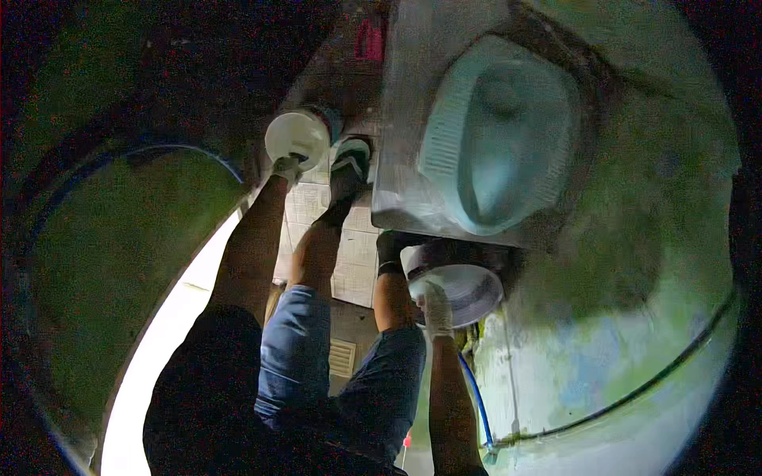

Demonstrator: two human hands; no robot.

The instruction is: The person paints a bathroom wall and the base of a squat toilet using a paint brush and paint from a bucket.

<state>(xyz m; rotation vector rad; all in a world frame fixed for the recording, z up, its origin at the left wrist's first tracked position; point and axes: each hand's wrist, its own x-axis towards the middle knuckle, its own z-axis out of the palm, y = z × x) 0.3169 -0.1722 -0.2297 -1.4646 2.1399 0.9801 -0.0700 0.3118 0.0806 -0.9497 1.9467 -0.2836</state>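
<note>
My left hand [287, 169], in a pale glove, is closed at the near rim of a white round container [295, 133]. A small dark part shows beside its fingers, too dim to make out. My right hand [436, 308], also in a pale glove, grips the left rim of a pale round tub [482, 297], with its fingers reaching over the edge. The tub stands below the corner of a raised slab [401, 208]. Set into that slab is a light blue squat toilet [508, 151].
My sandalled foot [349, 163] rests on pale floor tiles [353, 266], near a floor grate [342, 358]. A blue hose [475, 393] runs down at the lower right beside a stained wall [587, 381]. Something pink [370, 40] lies at the top.
</note>
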